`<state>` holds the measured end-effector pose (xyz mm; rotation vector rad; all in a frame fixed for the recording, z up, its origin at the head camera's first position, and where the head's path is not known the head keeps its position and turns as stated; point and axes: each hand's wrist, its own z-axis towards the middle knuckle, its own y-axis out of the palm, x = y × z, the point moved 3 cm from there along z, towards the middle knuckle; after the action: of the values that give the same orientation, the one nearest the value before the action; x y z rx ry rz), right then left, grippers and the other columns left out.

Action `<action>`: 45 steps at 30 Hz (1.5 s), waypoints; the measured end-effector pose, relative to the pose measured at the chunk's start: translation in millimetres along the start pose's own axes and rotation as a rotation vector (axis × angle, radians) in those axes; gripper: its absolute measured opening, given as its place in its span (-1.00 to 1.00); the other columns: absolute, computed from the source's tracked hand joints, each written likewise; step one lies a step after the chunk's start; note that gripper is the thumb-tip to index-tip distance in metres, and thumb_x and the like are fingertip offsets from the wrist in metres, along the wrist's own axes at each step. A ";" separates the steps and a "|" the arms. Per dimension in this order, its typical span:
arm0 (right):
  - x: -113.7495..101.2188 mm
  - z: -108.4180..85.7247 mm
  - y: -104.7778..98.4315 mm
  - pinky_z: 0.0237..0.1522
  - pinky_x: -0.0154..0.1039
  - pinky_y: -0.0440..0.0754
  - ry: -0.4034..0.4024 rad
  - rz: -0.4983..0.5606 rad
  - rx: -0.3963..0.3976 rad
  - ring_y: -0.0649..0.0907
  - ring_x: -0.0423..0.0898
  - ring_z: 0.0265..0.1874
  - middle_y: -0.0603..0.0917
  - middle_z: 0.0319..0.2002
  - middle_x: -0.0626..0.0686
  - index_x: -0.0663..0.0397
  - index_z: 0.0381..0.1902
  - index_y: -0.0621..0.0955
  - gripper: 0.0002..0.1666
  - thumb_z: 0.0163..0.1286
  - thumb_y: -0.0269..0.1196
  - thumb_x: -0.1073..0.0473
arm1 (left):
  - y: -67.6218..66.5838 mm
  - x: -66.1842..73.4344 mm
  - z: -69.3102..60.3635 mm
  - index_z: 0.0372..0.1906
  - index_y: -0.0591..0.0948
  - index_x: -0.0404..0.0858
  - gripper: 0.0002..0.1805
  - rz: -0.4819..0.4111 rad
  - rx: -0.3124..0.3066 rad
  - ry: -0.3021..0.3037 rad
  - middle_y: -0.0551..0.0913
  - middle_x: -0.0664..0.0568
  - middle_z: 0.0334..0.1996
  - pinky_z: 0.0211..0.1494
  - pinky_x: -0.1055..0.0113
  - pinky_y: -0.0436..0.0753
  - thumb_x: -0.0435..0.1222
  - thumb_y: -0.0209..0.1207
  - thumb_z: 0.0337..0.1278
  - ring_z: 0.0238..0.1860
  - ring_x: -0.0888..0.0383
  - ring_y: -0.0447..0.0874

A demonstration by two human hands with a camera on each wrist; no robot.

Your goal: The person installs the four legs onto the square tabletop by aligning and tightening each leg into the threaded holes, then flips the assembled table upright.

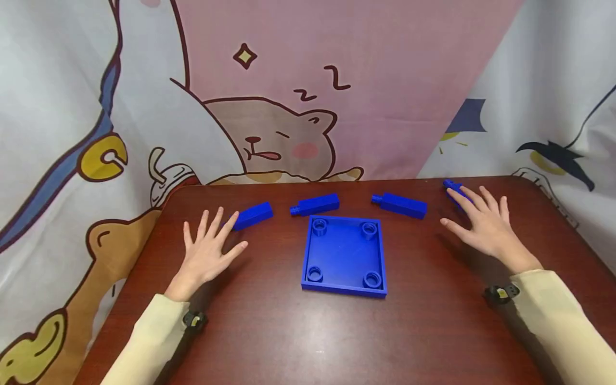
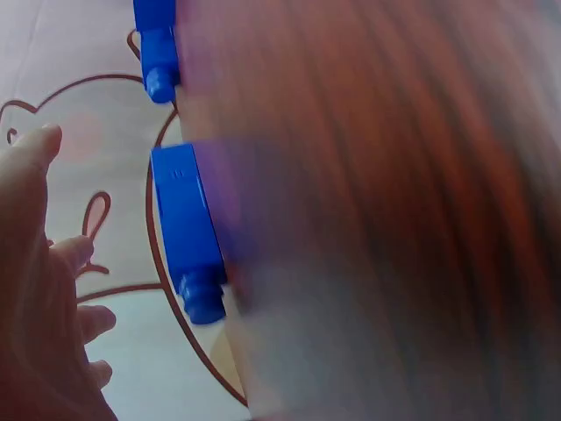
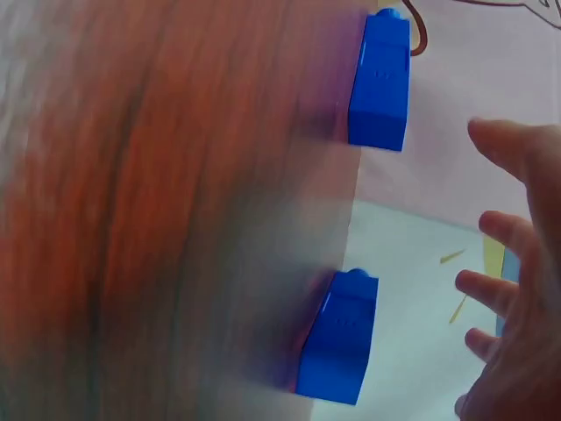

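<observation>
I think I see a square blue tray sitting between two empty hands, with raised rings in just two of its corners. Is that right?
Not quite: the head view shows raised rings in all four corners of the square blue tray. The rest holds: it sits between the empty left hand and right hand.

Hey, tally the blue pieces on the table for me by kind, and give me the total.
Bars: 4
Tray: 1
Total: 5
</observation>
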<state>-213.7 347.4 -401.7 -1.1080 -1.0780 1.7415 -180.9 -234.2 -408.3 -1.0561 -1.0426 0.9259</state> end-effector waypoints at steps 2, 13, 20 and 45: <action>4.6 0.7 -1.1 0.25 0.39 -0.44 -0.020 0.053 0.057 -0.07 0.33 0.43 0.22 0.37 0.35 0.01 0.46 0.24 -0.16 0.31 0.25 -0.09 | 1.0 5.7 1.9 0.54 0.06 0.09 -0.15 -0.010 -0.002 0.015 -0.05 -0.14 0.52 0.29 -0.33 -0.46 0.31 -0.08 0.22 0.49 -0.17 -0.37; 31.9 4.7 -5.6 0.26 0.35 0.02 -0.019 0.221 0.175 0.25 0.49 0.20 0.34 0.20 0.48 0.33 0.29 0.37 -0.33 0.22 0.28 0.31 | 11.6 49.1 13.0 0.51 0.16 0.04 -0.22 -0.114 -0.022 0.127 0.11 -0.13 0.48 0.32 -0.33 -0.31 0.26 -0.06 0.28 0.48 -0.18 -0.15; 47.5 3.1 -5.1 0.13 0.43 0.11 0.175 0.250 0.082 0.22 0.48 0.23 0.26 0.24 0.51 0.31 0.38 0.26 -0.34 0.40 0.16 0.21 | 20.9 77.8 21.8 0.49 0.21 0.06 -0.32 -0.211 -0.083 0.219 0.21 -0.16 0.43 0.31 -0.37 -0.14 0.19 -0.10 0.36 0.43 -0.24 0.02; 69.9 -5.8 12.3 -0.08 0.12 0.41 0.467 0.440 -0.016 0.38 0.42 0.07 0.30 0.21 0.57 0.38 0.40 0.18 -0.21 0.43 0.15 0.00 | 44.0 110.0 28.4 0.54 0.05 0.03 -0.16 -0.356 -0.452 0.316 0.05 -0.06 0.50 0.35 -0.32 -0.20 0.13 0.11 0.27 0.47 -0.21 -0.13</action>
<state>-231.7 408.8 -433.1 -1.7533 -0.5882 1.6652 -184.9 -113.4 -423.3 -1.2833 -1.1477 0.2246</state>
